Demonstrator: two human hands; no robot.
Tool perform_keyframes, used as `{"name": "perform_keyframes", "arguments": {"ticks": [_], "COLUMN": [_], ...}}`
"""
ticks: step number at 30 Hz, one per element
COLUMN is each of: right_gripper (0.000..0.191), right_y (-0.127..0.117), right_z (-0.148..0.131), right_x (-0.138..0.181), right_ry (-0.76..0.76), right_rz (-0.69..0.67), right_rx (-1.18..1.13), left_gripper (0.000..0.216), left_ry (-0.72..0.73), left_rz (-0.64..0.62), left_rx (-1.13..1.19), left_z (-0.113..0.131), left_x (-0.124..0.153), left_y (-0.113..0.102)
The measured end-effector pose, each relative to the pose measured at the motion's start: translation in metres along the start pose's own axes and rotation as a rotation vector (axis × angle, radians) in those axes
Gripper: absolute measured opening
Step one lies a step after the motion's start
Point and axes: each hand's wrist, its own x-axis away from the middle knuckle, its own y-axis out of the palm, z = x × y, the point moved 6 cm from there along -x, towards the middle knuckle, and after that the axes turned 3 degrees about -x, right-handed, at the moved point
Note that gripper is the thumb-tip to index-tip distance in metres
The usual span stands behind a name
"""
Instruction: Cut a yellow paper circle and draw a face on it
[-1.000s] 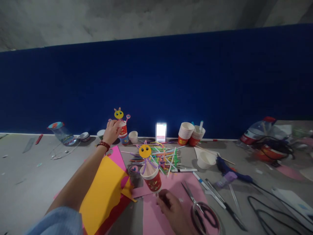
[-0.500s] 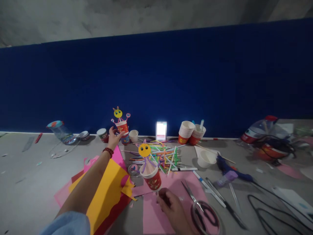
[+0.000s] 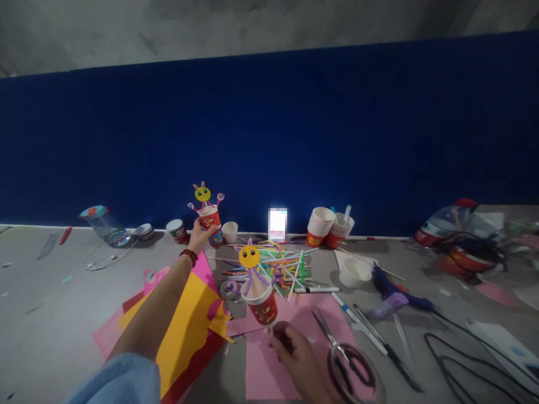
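Observation:
My left hand [image 3: 197, 237] reaches to the back of the table and grips a red paper-cup puppet [image 3: 209, 216] with a yellow face and pink arms, standing on a blue cup. My right hand [image 3: 295, 350] is low in front, fingers closed round the stick under a second red cup puppet [image 3: 263, 303], which tilts left and carries a yellow face [image 3: 249, 256] on purple straws. A red bead bracelet [image 3: 189, 255] circles my left wrist.
Yellow, pink and red paper sheets [image 3: 185, 325] lie under my left arm. A pile of coloured straws [image 3: 282, 266], scissors [image 3: 345, 359], a blue glue gun [image 3: 396, 294], stacked red cups [image 3: 320, 227], a white cup [image 3: 353, 273], pens, black cables [image 3: 463, 359] and a plastic bottle [image 3: 446, 224] crowd the right side.
My left hand's grip on the back puppet shifted lower, uncovering a small tub to its left. The right hand and its puppet have hardly moved.

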Motion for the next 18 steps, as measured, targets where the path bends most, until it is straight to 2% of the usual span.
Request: {"name": "perform_keyframes", "arguments": {"ticks": [11, 18], "right_gripper": [0.033, 0.036], "right_y": [0.001, 0.001], "right_z": [-0.005, -0.009], "right_x": [0.001, 0.000], "right_ry": [-0.003, -0.014], "right_rz": [-0.004, 0.012], "right_rx": [0.006, 0.019], "left_gripper": [0.056, 0.053], "left_ry": [0.060, 0.101], "left_rz": [-0.012, 0.015], "left_rx": [0.079, 0.208], "left_z": [0.012, 0.027], "left_x": [-0.016, -0.021], "left_y": [-0.007, -0.016]}}
